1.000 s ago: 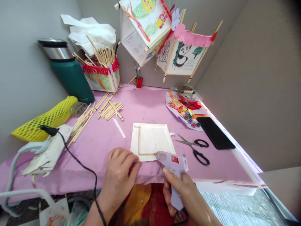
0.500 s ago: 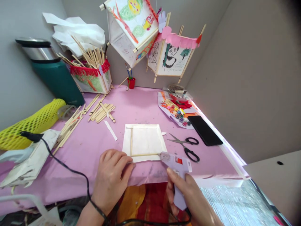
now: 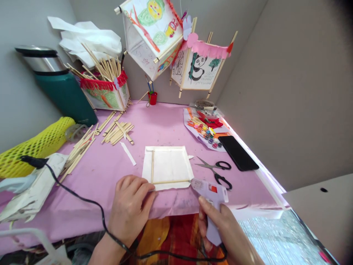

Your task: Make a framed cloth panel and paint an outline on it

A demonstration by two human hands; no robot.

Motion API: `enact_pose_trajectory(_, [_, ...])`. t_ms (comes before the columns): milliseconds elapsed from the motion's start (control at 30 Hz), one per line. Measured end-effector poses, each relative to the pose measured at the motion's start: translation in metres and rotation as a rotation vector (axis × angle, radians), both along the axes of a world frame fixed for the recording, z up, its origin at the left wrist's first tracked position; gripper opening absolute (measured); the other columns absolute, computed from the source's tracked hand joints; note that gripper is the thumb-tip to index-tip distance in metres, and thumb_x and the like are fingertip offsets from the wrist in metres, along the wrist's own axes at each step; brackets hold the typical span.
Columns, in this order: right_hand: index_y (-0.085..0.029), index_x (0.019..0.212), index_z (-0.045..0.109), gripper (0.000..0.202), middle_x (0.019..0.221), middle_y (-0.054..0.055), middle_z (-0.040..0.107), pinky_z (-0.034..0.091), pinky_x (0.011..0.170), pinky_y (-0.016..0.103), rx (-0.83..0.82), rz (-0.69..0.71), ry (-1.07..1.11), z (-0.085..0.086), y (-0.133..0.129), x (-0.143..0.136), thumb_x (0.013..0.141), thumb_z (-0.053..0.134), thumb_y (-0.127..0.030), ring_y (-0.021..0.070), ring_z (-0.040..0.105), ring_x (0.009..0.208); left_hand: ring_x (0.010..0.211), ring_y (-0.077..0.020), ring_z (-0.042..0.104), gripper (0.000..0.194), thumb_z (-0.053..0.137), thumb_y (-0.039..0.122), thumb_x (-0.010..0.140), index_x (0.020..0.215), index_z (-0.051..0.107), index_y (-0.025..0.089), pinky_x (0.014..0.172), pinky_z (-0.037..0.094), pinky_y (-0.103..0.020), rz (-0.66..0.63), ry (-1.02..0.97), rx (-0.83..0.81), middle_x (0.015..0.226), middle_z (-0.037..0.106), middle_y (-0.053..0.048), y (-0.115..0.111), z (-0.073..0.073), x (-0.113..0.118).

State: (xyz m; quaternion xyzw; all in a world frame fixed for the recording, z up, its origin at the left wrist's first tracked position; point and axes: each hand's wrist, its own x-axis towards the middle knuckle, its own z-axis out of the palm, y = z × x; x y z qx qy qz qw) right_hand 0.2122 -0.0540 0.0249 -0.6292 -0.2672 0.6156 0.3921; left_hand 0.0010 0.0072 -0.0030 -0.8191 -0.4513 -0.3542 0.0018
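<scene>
My right hand (image 3: 216,215) is wrapped round the handle of a lilac hot glue gun (image 3: 211,191). The gun's nozzle is at the lower right corner of a square wooden stick frame (image 3: 171,182) that lies on a sheet of white paper (image 3: 172,165). At the sheet's lower left corner, my left hand (image 3: 132,202) pinches the paper's edge between thumb and fingers. The paper's margins stick out past the sticks, and the top margin looks folded over. Black-handled scissors (image 3: 215,170) lie open just right of the sheet.
A black cord (image 3: 91,202) runs across my left forearm. Wooden sticks (image 3: 118,133), a paper strip (image 3: 128,153) and a green bottle (image 3: 66,92) are on the left. At right lie a phone (image 3: 238,152) and small paint pots (image 3: 213,141). Paper lanterns (image 3: 202,70) hang at the back.
The glue gun in my right hand has moved slightly right along the bottom stick to its corner. My left hand stays at the paper's lower left corner. The view has shifted slightly.
</scene>
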Motion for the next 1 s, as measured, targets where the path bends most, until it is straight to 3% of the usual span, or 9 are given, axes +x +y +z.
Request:
enact_pose_trajectory(167, [-0.016, 0.06, 0.049, 0.051, 0.045, 0.0, 0.053, 0.032, 0.034, 0.02, 0.021, 0.007, -0.07, 0.003, 0.002, 0.003, 0.074, 0.057, -0.065, 0.009, 0.047, 0.031, 0.081, -0.0201, 0.049, 0.006, 0.06, 0.015, 0.079, 0.082, 0.06, 0.021, 0.078, 0.039, -0.039, 0.005, 0.001, 0.005, 0.079, 0.059, -0.003, 0.001, 0.0, 0.0])
enact_pose_trajectory(333, [-0.016, 0.074, 0.056, 0.048, 0.05, -0.002, 0.053, 0.032, 0.036, 0.021, 0.095, 0.036, -0.144, 0.008, 0.004, 0.007, 0.077, 0.054, -0.064, 0.0102, 0.048, 0.035, 0.081, -0.0204, 0.048, 0.007, 0.059, 0.014, 0.08, 0.083, 0.06, 0.02, 0.079, 0.039, -0.04, -0.002, 0.002, -0.006, 0.079, 0.058, -0.003, 0.002, 0.003, 0.001])
enact_pose_trajectory(467, [-0.016, 0.069, 0.058, 0.048, 0.044, -0.001, 0.051, 0.034, 0.041, 0.023, 0.206, 0.109, -0.178, 0.021, 0.021, 0.013, 0.081, 0.05, -0.062, 0.0117, 0.048, 0.04, 0.08, -0.0199, 0.048, 0.008, 0.056, 0.014, 0.081, 0.083, 0.061, 0.02, 0.079, 0.039, -0.04, -0.01, 0.003, -0.007, 0.08, 0.059, -0.004, 0.006, 0.006, 0.003])
enact_pose_trajectory(600, [-0.017, 0.082, 0.058, 0.034, 0.064, 0.001, 0.059, 0.037, 0.043, 0.023, 0.327, 0.123, 0.079, 0.04, 0.073, 0.009, 0.08, 0.058, -0.051, 0.0109, 0.051, 0.048, 0.08, -0.0193, 0.049, 0.009, 0.054, 0.014, 0.083, 0.081, 0.06, 0.02, 0.078, 0.039, -0.039, -0.007, 0.006, -0.003, 0.079, 0.059, -0.004, 0.012, 0.006, 0.004])
enact_pose_trajectory(700, [-0.019, 0.088, 0.055, 0.016, 0.078, 0.0, 0.058, 0.045, 0.05, 0.022, 0.367, 0.096, 0.248, 0.047, 0.132, -0.004, 0.079, 0.062, -0.03, 0.0122, 0.059, 0.063, 0.08, -0.019, 0.049, 0.009, 0.053, 0.013, 0.083, 0.081, 0.059, 0.02, 0.081, 0.039, -0.039, 0.006, -0.004, 0.004, 0.079, 0.059, -0.003, 0.013, 0.006, 0.006])
enact_pose_trajectory(767, [-0.017, 0.08, 0.051, 0.006, 0.073, -0.001, 0.055, 0.047, 0.053, 0.022, 0.276, 0.079, 0.254, 0.045, 0.172, -0.019, 0.084, 0.055, -0.021, 0.0102, 0.058, 0.062, 0.082, -0.0196, 0.049, 0.008, 0.053, 0.014, 0.083, 0.082, 0.058, 0.02, 0.083, 0.039, -0.04, 0.021, -0.008, -0.015, 0.08, 0.059, -0.003, 0.011, 0.006, 0.007])
enact_pose_trajectory(867, [-0.018, 0.078, 0.045, 0.01, 0.067, -0.003, 0.048, 0.047, 0.052, 0.019, 0.167, -0.014, 0.142, 0.033, 0.222, -0.043, 0.088, 0.046, -0.014, 0.0063, 0.054, 0.055, 0.084, -0.0203, 0.05, 0.008, 0.051, 0.016, 0.085, 0.085, 0.058, 0.02, 0.083, 0.039, -0.041, 0.019, -0.016, -0.095, 0.082, 0.059, -0.003, 0.009, 0.007, 0.006])
enact_pose_trajectory(933, [-0.019, 0.083, 0.044, 0.007, 0.067, -0.004, 0.046, 0.047, 0.051, 0.02, 0.152, -0.032, 0.097, 0.025, 0.246, -0.057, 0.089, 0.044, -0.017, 0.0063, 0.052, 0.052, 0.086, -0.0203, 0.051, 0.01, 0.051, 0.017, 0.085, 0.09, 0.059, 0.02, 0.085, 0.039, -0.042, 0.01, -0.058, -0.126, 0.086, 0.06, -0.004, 0.011, 0.009, 0.002])
enact_pose_trajectory(1000, [-0.02, 0.089, 0.044, 0.01, 0.069, -0.004, 0.046, 0.049, 0.053, 0.024, 0.174, -0.038, 0.072, 0.02, 0.261, -0.067, 0.089, 0.048, -0.03, 0.0076, 0.053, 0.053, 0.092, -0.0207, 0.053, 0.016, 0.053, 0.019, 0.084, 0.098, 0.06, 0.021, 0.088, 0.04, -0.042, 0.008, -0.157, -0.191, 0.094, 0.061, -0.005, 0.02, 0.014, -0.005])
